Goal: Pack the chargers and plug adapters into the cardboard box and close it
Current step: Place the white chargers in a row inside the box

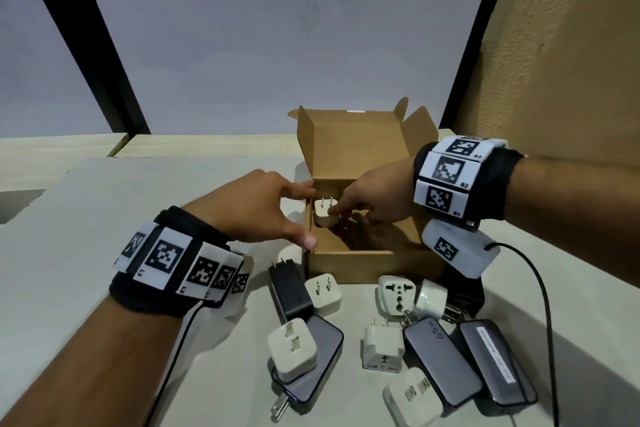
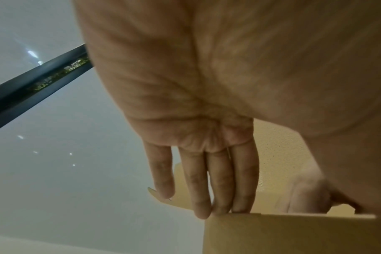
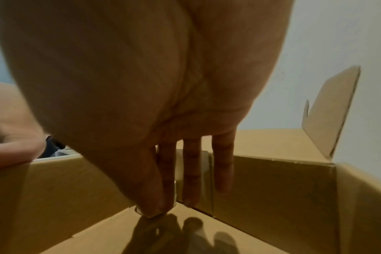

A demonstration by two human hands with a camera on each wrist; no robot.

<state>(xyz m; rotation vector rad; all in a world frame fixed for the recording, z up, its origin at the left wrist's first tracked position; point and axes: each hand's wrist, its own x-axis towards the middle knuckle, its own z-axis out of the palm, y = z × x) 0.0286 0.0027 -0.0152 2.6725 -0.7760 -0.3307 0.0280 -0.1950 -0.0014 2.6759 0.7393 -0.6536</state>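
An open cardboard box (image 1: 374, 265) stands mid-table with its lid (image 1: 353, 146) upright at the back. My right hand (image 1: 337, 211) reaches inside and pinches a small white plug adapter (image 1: 323, 215), prongs up, in the box's far-left corner. In the right wrist view the thumb and forefinger of that hand (image 3: 157, 208) close on the adapter (image 3: 149, 214) just above the box floor (image 3: 124, 228). My left hand (image 1: 304, 215) spans the box's left wall, straight fingers at the back corner and thumb at the front corner. The left wrist view shows its fingertips (image 2: 218, 206) touching the box rim (image 2: 294, 233).
Several chargers and adapters lie in front of the box: a black charger (image 1: 289, 291), white plugs (image 1: 323, 293) (image 1: 292, 348), a universal adapter (image 1: 396, 295), grey power bricks (image 1: 441, 360) (image 1: 498, 366). A tan wall (image 1: 571, 62) rises on the right. Wrist cables trail across the table.
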